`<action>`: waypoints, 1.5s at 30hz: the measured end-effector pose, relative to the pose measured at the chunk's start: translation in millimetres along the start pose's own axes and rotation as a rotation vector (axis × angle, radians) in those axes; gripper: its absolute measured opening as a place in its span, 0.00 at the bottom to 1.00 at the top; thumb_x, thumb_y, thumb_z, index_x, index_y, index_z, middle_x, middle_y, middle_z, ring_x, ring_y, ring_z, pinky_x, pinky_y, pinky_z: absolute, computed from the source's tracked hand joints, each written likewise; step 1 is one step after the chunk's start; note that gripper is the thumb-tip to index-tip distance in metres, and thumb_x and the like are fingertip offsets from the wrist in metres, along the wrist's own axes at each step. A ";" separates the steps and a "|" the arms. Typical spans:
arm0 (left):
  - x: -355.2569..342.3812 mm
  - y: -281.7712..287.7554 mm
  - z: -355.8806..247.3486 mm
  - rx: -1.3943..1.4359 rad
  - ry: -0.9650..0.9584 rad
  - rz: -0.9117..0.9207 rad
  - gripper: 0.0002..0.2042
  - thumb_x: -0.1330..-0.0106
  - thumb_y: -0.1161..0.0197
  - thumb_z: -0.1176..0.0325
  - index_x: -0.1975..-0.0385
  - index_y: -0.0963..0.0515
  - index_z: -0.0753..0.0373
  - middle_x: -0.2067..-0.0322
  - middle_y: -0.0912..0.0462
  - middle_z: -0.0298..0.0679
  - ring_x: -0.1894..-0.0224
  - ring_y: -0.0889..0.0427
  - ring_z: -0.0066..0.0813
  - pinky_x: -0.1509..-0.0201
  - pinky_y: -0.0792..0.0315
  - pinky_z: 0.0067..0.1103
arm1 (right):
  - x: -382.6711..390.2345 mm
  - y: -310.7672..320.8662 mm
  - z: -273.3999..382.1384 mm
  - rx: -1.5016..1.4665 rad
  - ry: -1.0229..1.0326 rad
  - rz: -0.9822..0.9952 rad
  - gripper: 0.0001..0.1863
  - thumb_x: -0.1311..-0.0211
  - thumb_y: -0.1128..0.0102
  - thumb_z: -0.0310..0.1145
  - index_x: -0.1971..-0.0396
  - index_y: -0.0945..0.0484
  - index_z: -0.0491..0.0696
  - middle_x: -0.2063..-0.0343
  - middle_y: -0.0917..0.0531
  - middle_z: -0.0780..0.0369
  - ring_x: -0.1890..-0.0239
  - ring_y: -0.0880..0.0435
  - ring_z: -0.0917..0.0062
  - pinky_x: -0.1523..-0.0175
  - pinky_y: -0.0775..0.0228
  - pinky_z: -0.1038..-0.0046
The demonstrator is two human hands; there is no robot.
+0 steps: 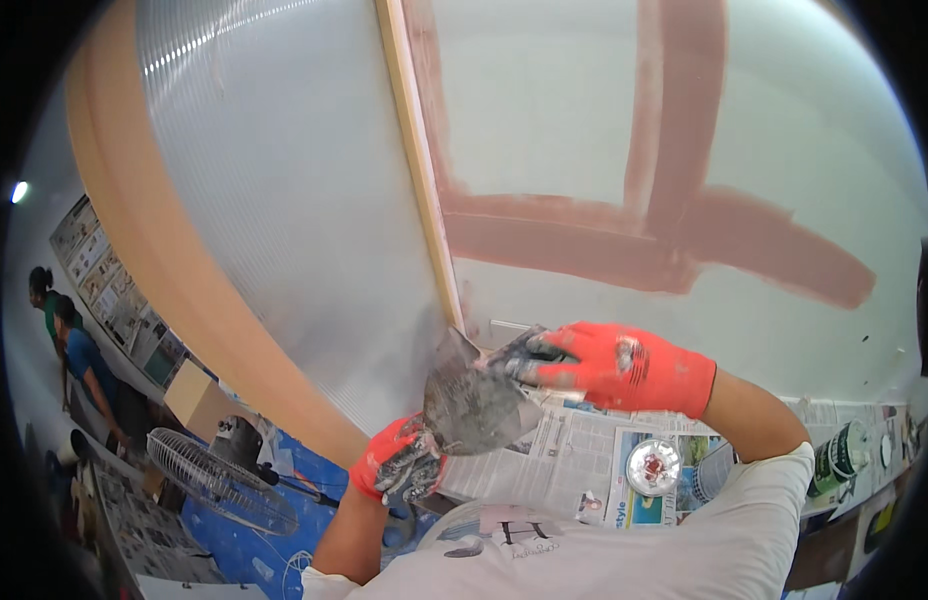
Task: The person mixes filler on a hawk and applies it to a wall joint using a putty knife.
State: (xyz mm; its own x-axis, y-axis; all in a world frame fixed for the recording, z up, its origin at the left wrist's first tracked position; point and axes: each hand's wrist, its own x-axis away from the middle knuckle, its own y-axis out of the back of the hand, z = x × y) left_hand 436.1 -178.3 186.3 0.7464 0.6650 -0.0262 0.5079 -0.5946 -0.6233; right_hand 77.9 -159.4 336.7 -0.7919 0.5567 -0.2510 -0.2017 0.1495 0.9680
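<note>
My left hand [399, 462], in a red and grey glove, is closed round the lower left side of a grey, putty-smeared scraper [479, 412]. My right hand [604, 368], in a matching glove, reaches in from the right with its dark fingertips bent at the scraper's upper edge. What those fingers grip is hidden. A dark pointed blade [455, 350] stands up beside them; whether it belongs to the same tool I cannot tell. Ahead is a pale wall [544, 100] with pinkish-brown bands of filler [584, 250].
A ribbed translucent panel [294, 180] with wooden edging rises at left. Newspaper [574, 460] covers the bench, holding a round clear container [654, 467] and a green tin [836, 460]. A fan [224, 470] stands on the left near a blue sheet [224, 545]; two people [84, 350] are beyond.
</note>
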 end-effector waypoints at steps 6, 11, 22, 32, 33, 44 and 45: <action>-16.8 -29.2 -26.7 0.163 -0.382 0.110 0.16 0.27 0.45 0.56 0.50 0.27 0.61 0.72 0.21 0.43 0.78 0.22 0.33 0.76 0.27 0.27 | 28.0 -54.8 -37.7 -0.409 -0.207 -0.219 0.20 0.34 0.40 0.27 0.42 0.24 0.49 0.49 0.20 0.58 0.51 0.21 0.76 0.48 0.26 0.72; -38.2 -34.8 -16.9 -0.306 -0.439 -0.436 0.10 0.24 0.46 0.64 0.51 0.27 0.61 0.70 0.22 0.34 0.72 0.22 0.22 0.69 0.26 0.21 | 2.4 -41.0 16.7 -1.117 -0.624 -0.792 0.13 0.34 0.36 0.31 0.53 0.22 0.41 0.66 0.17 0.68 0.64 0.23 0.87 0.57 0.28 0.77; -14.7 -18.3 -17.0 -2.033 -0.952 -0.188 0.24 0.43 0.42 0.81 0.43 0.26 0.76 0.52 0.26 0.64 0.62 0.24 0.51 0.45 0.26 0.39 | -50.5 -111.7 32.7 -1.475 -0.719 -0.849 0.15 0.33 0.37 0.33 0.52 0.23 0.40 0.63 0.17 0.66 0.62 0.22 0.85 0.55 0.27 0.76; -9.2 11.4 -11.2 -1.929 -0.190 0.038 0.30 0.39 0.46 0.62 0.34 0.33 0.64 0.47 0.27 0.65 0.57 0.22 0.53 0.52 0.25 0.40 | -86.4 -58.0 7.1 -1.051 -0.588 -0.775 0.18 0.33 0.38 0.35 0.48 0.23 0.41 0.61 0.17 0.63 0.59 0.21 0.81 0.53 0.27 0.73; -3.1 17.3 -17.1 -1.923 -0.211 0.029 0.30 0.36 0.48 0.61 0.33 0.35 0.63 0.46 0.27 0.64 0.56 0.22 0.53 0.52 0.26 0.40 | -93.5 -31.5 -6.3 -0.984 -0.535 -0.827 0.18 0.32 0.38 0.35 0.48 0.23 0.41 0.60 0.17 0.63 0.59 0.22 0.81 0.53 0.27 0.73; -14.4 -17.7 -60.9 -1.155 0.168 -0.370 0.36 0.34 0.41 0.50 0.29 0.40 0.61 0.54 0.23 0.58 0.53 0.21 0.47 0.52 0.27 0.36 | -266.2 283.4 -133.8 1.055 -0.313 -0.805 0.13 0.31 0.50 0.34 0.53 0.19 0.60 0.62 0.15 0.62 0.55 0.19 0.62 0.47 0.29 0.62; -7.4 -22.9 -66.9 -1.171 0.135 -0.406 0.37 0.35 0.39 0.50 0.32 0.39 0.69 0.64 0.21 0.55 0.61 0.18 0.43 0.56 0.26 0.34 | -290.5 292.2 -143.3 1.066 -0.392 -0.768 0.12 0.30 0.51 0.36 0.54 0.19 0.59 0.62 0.15 0.62 0.54 0.19 0.63 0.45 0.30 0.62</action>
State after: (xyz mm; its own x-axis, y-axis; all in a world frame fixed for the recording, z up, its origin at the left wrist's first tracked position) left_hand 447.7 -199.9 253.1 0.4487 0.8844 0.1286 0.7379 -0.4478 0.5049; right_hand 166.4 -394.5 693.3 -0.4339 0.2150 -0.8749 0.1661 0.9736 0.1568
